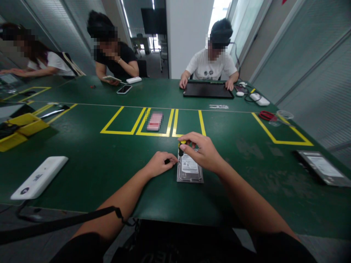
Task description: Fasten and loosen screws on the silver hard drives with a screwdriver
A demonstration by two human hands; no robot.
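Observation:
A hard drive [190, 174] with a white label lies flat on the green table in front of me. My right hand [201, 149] is closed around a screwdriver [181, 149] with a yellow and black handle, held upright over the drive's left edge. The screwdriver's tip is too small to make out. At that same edge, close to the tip, the thumb and fingers of my left hand [161, 163] come together against the drive. Part of the drive's far end is hidden behind my right hand.
A second hard drive [326, 168] lies at the right, a white power bank [40, 178] at the left. Beyond are yellow tape frames [189, 135], a pink phone [155, 121] and yellow bins [33, 124]. Across the table, one person holds a black panel [208, 90]; others sit leftward.

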